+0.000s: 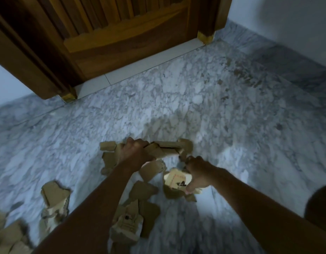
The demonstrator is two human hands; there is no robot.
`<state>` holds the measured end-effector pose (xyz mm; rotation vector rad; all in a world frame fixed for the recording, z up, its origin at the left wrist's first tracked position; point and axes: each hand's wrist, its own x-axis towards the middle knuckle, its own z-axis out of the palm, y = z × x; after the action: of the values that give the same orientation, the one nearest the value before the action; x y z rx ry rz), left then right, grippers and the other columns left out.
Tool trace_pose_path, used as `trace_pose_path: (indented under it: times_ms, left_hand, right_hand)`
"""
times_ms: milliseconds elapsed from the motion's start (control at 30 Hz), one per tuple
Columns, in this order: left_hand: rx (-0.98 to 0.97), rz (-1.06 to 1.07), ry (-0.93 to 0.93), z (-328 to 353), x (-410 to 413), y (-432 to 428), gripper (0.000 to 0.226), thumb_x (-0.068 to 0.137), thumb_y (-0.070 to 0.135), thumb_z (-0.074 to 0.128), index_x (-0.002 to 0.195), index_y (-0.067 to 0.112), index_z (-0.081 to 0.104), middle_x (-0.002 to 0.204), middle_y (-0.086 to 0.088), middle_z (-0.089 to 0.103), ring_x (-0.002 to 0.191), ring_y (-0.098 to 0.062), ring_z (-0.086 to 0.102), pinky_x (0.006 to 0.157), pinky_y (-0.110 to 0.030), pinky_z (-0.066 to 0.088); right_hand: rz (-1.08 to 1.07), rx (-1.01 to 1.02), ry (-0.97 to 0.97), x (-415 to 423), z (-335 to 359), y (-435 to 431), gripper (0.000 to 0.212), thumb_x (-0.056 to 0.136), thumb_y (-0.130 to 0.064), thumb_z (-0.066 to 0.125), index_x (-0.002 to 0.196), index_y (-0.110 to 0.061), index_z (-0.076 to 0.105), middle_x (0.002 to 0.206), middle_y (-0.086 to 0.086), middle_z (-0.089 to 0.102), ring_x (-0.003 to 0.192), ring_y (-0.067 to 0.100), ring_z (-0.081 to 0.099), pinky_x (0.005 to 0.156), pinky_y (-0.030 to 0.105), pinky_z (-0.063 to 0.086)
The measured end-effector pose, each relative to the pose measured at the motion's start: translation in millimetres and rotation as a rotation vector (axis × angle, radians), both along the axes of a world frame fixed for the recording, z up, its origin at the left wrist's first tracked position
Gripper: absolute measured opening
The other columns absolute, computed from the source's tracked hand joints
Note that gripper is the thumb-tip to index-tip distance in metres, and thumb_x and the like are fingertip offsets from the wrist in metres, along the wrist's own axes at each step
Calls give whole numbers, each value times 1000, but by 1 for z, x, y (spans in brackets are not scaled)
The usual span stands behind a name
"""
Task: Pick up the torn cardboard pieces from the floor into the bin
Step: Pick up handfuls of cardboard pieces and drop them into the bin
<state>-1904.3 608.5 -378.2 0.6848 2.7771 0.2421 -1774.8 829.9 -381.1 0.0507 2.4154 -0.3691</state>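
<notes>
Torn brown cardboard pieces lie scattered over the marble floor (195,107). My left hand (134,151) is closed around a bunch of cardboard pieces (166,149) at the far side of the heap. My right hand (197,173) grips a pale printed cardboard piece (177,180) between thumb and fingers. More scraps lie nearer me: a printed piece (128,220) between my forearms, one flat piece (55,195) to the left, and several at the bottom left corner (6,237). No bin is in view.
A wooden door (107,33) in its frame stands straight ahead, with a pale threshold strip (140,66) below it. White walls run off left and right. A dark rounded shape (321,204) shows at the right edge.
</notes>
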Motion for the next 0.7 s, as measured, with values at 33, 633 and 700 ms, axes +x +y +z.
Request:
trace_pose_path:
  times_ms: [33,633,700]
  left_hand:
    - [5,-12,27,1,0,-4,45,72,62,72,103,30,69,108,6,64,115,-28,47,91,-46,44]
    - [810,432,-494,42,9,-33,27,76,24,84,97,12,73,86,-17,74,76,-32,71,71,-58,58]
    - [797,479,-442,44,14,-33,28,74,30,85,97,17,73,87,-7,76,78,-22,73,70,-43,62]
  right_hand:
    - [70,37,33,4,-7,-11,80,70,-53,81,135,-15,54,140,9,39,122,30,41,98,43,44]
    - [-139,-79,14,-40,24,14,59,82,-42,77,132,-14,60,127,7,64,118,26,62,96,30,47]
    - [-225,-24,121,-51,26,21,55,82,-49,72,125,-17,60,122,5,65,111,27,64,91,35,52]
